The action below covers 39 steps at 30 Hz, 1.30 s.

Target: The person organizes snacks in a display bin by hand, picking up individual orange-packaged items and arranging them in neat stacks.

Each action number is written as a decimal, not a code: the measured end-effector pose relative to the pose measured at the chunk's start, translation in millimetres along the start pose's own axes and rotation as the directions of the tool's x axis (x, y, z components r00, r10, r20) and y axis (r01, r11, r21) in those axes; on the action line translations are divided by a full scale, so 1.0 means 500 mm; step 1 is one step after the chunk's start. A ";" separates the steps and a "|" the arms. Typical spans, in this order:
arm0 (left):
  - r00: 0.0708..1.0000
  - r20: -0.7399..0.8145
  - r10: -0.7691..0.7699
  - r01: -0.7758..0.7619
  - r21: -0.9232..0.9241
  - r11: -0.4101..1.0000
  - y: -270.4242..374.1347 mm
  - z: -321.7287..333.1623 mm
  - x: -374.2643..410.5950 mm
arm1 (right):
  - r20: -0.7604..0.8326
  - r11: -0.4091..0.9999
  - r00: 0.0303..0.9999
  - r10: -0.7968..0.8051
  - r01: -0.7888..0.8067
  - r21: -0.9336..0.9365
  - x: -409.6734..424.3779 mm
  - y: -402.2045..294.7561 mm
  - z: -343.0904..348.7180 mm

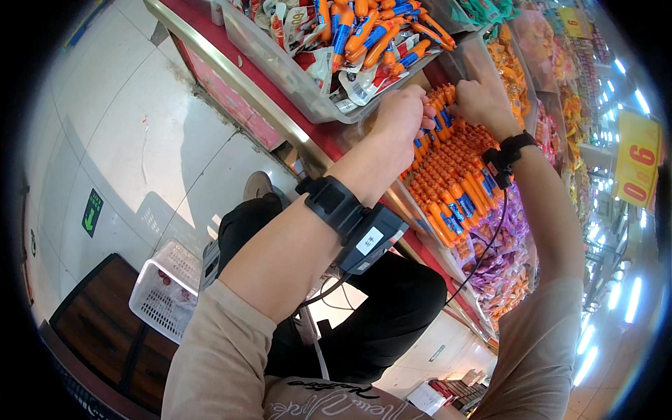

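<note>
Orange-wrapped sausages with blue labels [457,202] stand in tight rows in a clear plastic bin. At the far end of these rows, my left hand [404,115] has its fingers curled against the sausages; whether it grips one is hidden. My right hand [480,105] is bent down over the row's right side, its fingertips partly hidden near a sausage. Loose orange sausages [367,39] lie on white and red packets in the clear bin [315,100] beyond my left hand.
Purple packets [499,247] fill the bin nearer me. More bins of orange packets [509,68] stand to the right. A metal rail [231,79] edges the red display shelf. On the floor at the left are a white plastic basket [163,299] and a dark wooden surface [105,325].
</note>
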<state>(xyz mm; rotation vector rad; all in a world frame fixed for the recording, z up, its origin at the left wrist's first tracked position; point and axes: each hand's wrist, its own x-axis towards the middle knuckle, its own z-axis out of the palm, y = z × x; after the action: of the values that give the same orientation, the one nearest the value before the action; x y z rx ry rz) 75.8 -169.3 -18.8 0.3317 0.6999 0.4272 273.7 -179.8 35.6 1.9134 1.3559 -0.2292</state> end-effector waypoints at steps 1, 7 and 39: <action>1.000 -0.002 -0.004 0.004 0.001 1.000 -0.001 0.002 -0.001 | 0.005 1.000 1.000 0.004 -0.004 0.031 0.005 0.006 0.005; 1.000 0.008 -0.008 0.008 -0.016 1.000 0.000 -0.001 0.002 | -0.215 0.997 0.974 -0.076 0.076 -0.011 0.003 0.012 0.006; 1.000 0.018 -0.018 0.018 -0.009 1.000 0.003 -0.003 0.000 | -0.738 0.971 0.651 -0.178 0.237 -0.025 0.088 -0.098 -0.146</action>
<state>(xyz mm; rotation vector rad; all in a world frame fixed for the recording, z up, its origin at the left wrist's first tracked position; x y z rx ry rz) 74.4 -167.5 -19.2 0.3200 0.6832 0.4096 229.9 -91.7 38.9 1.9868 2.1302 0.4632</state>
